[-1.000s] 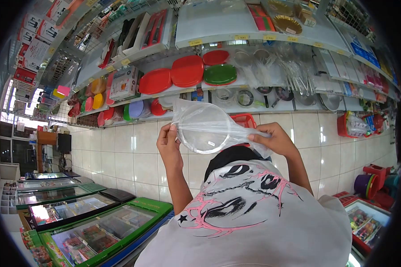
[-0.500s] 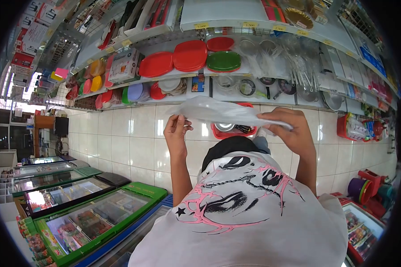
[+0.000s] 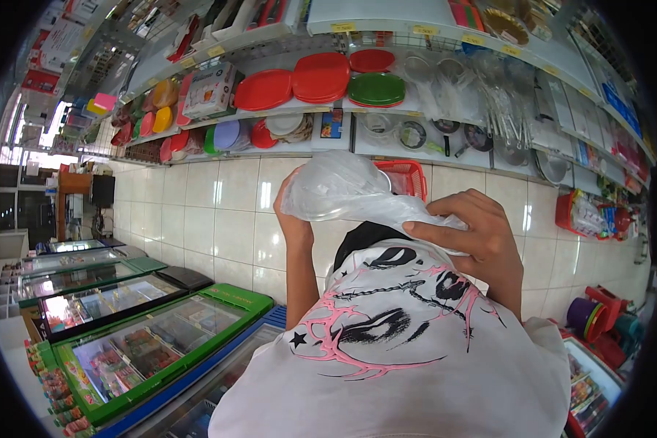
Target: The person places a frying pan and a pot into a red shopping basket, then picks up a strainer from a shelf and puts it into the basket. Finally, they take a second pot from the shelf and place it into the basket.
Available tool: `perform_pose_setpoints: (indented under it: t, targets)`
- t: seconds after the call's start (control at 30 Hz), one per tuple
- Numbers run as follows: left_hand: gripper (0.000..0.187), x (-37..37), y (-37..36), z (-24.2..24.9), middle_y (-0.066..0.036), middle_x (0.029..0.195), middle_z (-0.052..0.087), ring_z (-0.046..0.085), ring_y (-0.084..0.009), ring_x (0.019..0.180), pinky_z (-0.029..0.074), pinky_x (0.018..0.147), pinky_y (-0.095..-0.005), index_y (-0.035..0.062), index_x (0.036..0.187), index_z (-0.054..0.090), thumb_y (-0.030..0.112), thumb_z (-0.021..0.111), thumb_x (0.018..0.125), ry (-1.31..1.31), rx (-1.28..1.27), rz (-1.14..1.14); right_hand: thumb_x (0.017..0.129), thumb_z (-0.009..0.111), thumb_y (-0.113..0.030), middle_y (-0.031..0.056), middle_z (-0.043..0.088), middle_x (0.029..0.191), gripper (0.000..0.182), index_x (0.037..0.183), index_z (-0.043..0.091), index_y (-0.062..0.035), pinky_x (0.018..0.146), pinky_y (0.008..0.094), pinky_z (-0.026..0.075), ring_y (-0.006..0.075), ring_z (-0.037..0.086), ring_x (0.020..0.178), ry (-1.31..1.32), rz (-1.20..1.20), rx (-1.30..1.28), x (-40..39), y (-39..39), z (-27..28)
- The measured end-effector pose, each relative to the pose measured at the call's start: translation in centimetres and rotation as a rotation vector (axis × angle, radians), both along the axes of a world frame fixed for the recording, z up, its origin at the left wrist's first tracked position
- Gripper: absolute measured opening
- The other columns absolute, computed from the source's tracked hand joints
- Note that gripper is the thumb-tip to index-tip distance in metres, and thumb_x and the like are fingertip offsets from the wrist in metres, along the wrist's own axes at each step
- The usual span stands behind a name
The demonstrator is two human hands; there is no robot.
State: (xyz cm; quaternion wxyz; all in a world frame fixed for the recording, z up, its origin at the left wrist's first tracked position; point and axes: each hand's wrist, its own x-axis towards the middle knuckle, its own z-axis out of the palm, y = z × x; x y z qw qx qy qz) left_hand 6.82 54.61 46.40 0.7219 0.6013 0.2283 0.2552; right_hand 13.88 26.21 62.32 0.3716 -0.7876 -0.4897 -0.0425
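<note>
A round item in clear plastic wrapping (image 3: 336, 186) is held up in front of my body, its flat face turned toward the camera. My left hand (image 3: 290, 208) grips its left edge, with most of the fingers hidden behind it. At the other end, my right hand (image 3: 471, 230) pinches the gathered plastic between thumb and fingers. Behind the wrapped item, a red basket (image 3: 416, 175) stands on the floor, partly covered from view.
Shelves ahead hold red plates (image 3: 321, 77), a green plate (image 3: 377, 88), wrapped pans (image 3: 412, 136) and utensils. Green-framed freezers (image 3: 233, 298) line the left. Another red basket (image 3: 564, 212) with goods and colourful buckets (image 3: 586, 315) stand at the right.
The wrapped item has turned from nearly edge-on to show its round face. My left hand has moved behind its edge, and my right hand has closed farther in on the plastic.
</note>
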Motion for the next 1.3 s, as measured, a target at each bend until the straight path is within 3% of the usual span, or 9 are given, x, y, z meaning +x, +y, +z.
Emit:
perform_pose_setpoints:
  t: [0.17, 0.23, 0.4, 0.5, 0.7, 0.87, 1.0, 1.07, 1.3]
  targets:
    - [0.026, -0.4, 0.2, 0.0, -0.009, 0.103, 0.067, 0.062, -0.0169, 0.097, 0.048, 0.088, -0.0295, -0.004, 0.113, 0.064, 0.007, 0.055, 0.091, -0.013, 0.009, 0.074, 0.054, 0.066, 0.003, 0.01, 0.066, 0.087, 0.055, 0.105, 0.075, -0.0149, 0.067, 0.035, 0.05, 0.0256, 0.064, 0.077, 0.039, -0.005, 0.057, 0.6, 0.1, -1.0]
    - [0.024, -0.8, 0.4, 0.2, -0.009, 0.097, 0.068, 0.064, -0.0164, 0.086, 0.051, 0.079, -0.0284, -0.0052, 0.11, 0.064, 0.004, 0.058, 0.088, 0.042, -0.085, -0.043, 0.058, 0.068, 0.005, 0.0122, 0.067, 0.085, 0.049, 0.105, 0.074, -0.0089, 0.066, 0.0336, 0.05, 0.0253, 0.064, 0.075, 0.251, -0.117, 0.171, 0.8, 0.0, -1.7]
    - [0.019, -1.3, 0.6, -0.5, -0.01, 0.086, 0.066, 0.063, -0.0159, 0.077, 0.052, 0.073, -0.0294, -0.0055, 0.104, 0.064, 0.008, 0.064, 0.09, -0.025, -0.204, -0.099, 0.084, 0.071, -0.007, 0.0109, 0.072, 0.095, 0.021, 0.104, 0.07, 0.0008, 0.074, 0.0251, 0.05, 0.0131, 0.064, 0.083, 0.57, -0.295, 0.225, 1.5, -0.2, -1.4]
    - [0.019, -1.7, 0.6, -0.3, -0.009, 0.084, 0.065, 0.063, -0.0148, 0.076, 0.052, 0.072, -0.0288, -0.0047, 0.102, 0.063, 0.011, 0.065, 0.091, 0.01, -0.215, -0.109, 0.086, 0.071, -0.016, 0.0094, 0.071, 0.092, 0.026, 0.105, 0.069, 0.0008, 0.075, 0.0258, 0.049, 0.0129, 0.063, 0.081, 0.567, -0.317, 0.262, 2.3, -0.5, -1.9]
    - [0.02, -2.2, 0.1, -1.4, -0.004, 0.086, 0.064, 0.06, -0.0116, 0.074, 0.048, 0.068, -0.0252, -0.0023, 0.105, 0.062, 0.013, 0.064, 0.092, 0.013, -0.31, -0.179, 0.086, 0.072, -0.031, 0.0095, 0.063, 0.112, 0.042, 0.114, 0.064, -0.0004, 0.091, 0.0292, 0.042, 0.0162, 0.057, 0.104, 0.557, -0.317, 0.347, 3.7, 0.0, -2.3]
    - [0.022, -2.2, -1.4, -0.3, -0.003, 0.091, 0.064, 0.059, -0.0093, 0.078, 0.047, 0.068, -0.0246, -0.001, 0.107, 0.063, 0.016, 0.064, 0.093, -0.014, -0.536, -0.161, 0.08, 0.076, -0.041, 0.0058, 0.059, 0.103, 0.046, 0.099, 0.063, -0.001, 0.085, 0.0309, 0.042, 0.018, 0.058, 0.096, 0.711, -0.098, 0.533, 4.6, -1.2, -4.4]
    - [0.025, -2.8, -1.7, 0.1, -0.004, 0.089, 0.064, 0.059, -0.01, 0.077, 0.047, 0.068, -0.0248, -0.0025, 0.108, 0.063, 0.018, 0.064, 0.093, -0.129, -0.478, -0.234, 0.087, 0.072, -0.033, 0.0039, 0.057, 0.105, 0.038, 0.106, 0.06, -0.0033, 0.084, 0.0292, 0.044, 0.0143, 0.056, 0.095, 0.776, -0.106, 0.666, 5.4, -1.7, -5.7]
    - [0.024, -3.0, -1.4, -0.4, -0.005, 0.087, 0.063, 0.058, -0.0104, 0.075, 0.046, 0.067, -0.0245, -0.0026, 0.107, 0.062, 0.017, 0.064, 0.094, -0.159, -0.484, -0.263, 0.092, 0.067, -0.024, 0.0026, 0.062, 0.1, 0.023, 0.103, 0.061, -0.0048, 0.079, 0.0271, 0.046, 0.0112, 0.059, 0.089, 0.924, -0.453, 0.88, 5.6, -0.8, -5.8]
    - [0.016, -2.9, -1.0, -0.4, -0.003, 0.078, 0.06, 0.056, -0.0103, 0.068, 0.044, 0.064, -0.0237, 0.0001, 0.096, 0.06, 0.016, 0.062, 0.095, -0.107, -0.37, -0.239, 0.094, 0.066, -0.021, 0.0011, 0.065, 0.094, 0.021, 0.104, 0.063, -0.0026, 0.08, 0.0256, 0.047, 0.0089, 0.061, 0.086, 0.886, -0.66, 0.789, 6.4, 0.3, -7.7]
